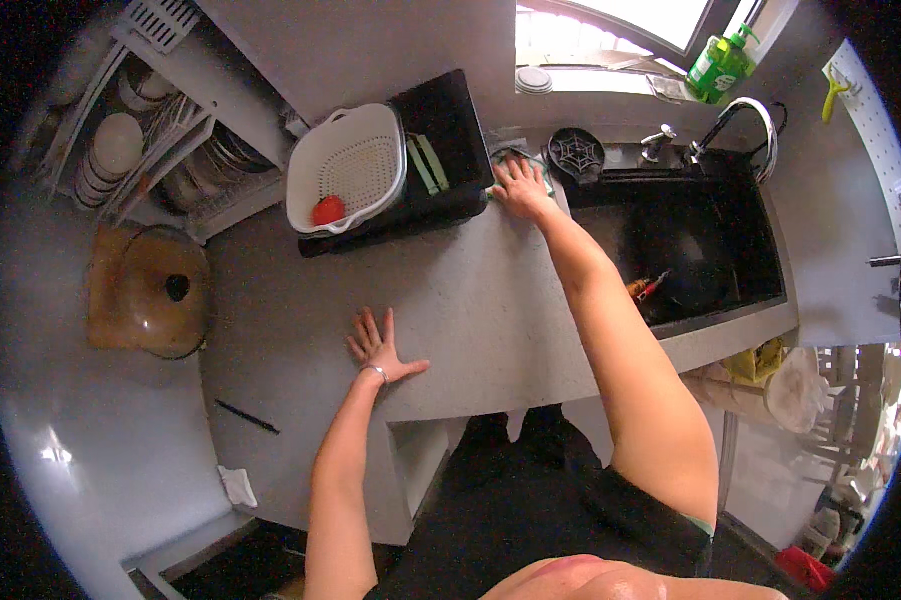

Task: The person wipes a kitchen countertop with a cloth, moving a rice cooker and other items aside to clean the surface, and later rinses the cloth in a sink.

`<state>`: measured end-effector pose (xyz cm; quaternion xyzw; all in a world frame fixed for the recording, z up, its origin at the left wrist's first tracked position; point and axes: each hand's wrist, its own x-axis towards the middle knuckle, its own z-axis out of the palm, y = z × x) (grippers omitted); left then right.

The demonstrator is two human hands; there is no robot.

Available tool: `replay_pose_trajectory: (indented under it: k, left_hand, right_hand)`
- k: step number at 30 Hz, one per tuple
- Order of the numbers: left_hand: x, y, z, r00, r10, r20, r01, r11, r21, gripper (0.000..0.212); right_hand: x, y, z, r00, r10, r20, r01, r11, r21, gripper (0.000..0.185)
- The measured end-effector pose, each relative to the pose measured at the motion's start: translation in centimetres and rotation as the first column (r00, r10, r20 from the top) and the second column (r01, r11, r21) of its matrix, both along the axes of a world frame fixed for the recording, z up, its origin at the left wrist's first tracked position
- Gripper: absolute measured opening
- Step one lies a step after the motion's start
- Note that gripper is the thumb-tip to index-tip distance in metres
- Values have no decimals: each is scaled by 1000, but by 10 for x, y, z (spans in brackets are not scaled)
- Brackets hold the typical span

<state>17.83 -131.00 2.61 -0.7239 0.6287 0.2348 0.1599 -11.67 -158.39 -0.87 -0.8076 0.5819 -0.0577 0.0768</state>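
Note:
My left hand (pixel 379 349) lies flat on the grey countertop (pixel 465 307) with its fingers spread and a bracelet at the wrist; nothing is held. Palm down, my right hand (pixel 521 186) rests on a green and white cloth (pixel 549 180) beside the black sink (pixel 690 247); its fingers look slightly apart and I cannot tell if they grip the cloth. Left of that hand is a black tub (pixel 450 112) with green strips in it. A white colander (pixel 345 157) holding a red tomato-like item (pixel 328 211) sits over the tub's left part.
A glass lid (pixel 166 289) on a wooden board stands at the left, below a pull-out rack with bowls (pixel 118 142). A thin black stick (pixel 247 417) lies on the counter. A curved faucet (pixel 758 112), a black drain strainer (pixel 576 154) and a green soap bottle (pixel 720 67) are around the sink.

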Motion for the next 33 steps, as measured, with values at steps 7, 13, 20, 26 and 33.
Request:
replay_pose_trajectory:
  k: [7,13,20,26,33]
  left_hand:
    - [1,8,2,999,29,-21,-29,999,12,133]
    - [-3,2,2,1000,20,-6,-19,998,52,133]
    - [-7,-2,1,1000,27,14,-29,994,110,133]
    - [1,0,1,1000,24,21,-26,990,135,134]
    - [-10,-1,7,999,-26,44,20,989,144,134]
  right_hand:
    - [-33,147,-9,993,95,65,-82,981,-178,52]
    - [-61,255,13,983,174,59,-172,984,-38,58]
    - [-68,74,-12,993,-117,-9,116,989,-88,59]
    - [-46,89,-25,986,-165,3,164,973,-164,57]
    - [-29,269,-2,998,46,-30,-47,998,-36,57]
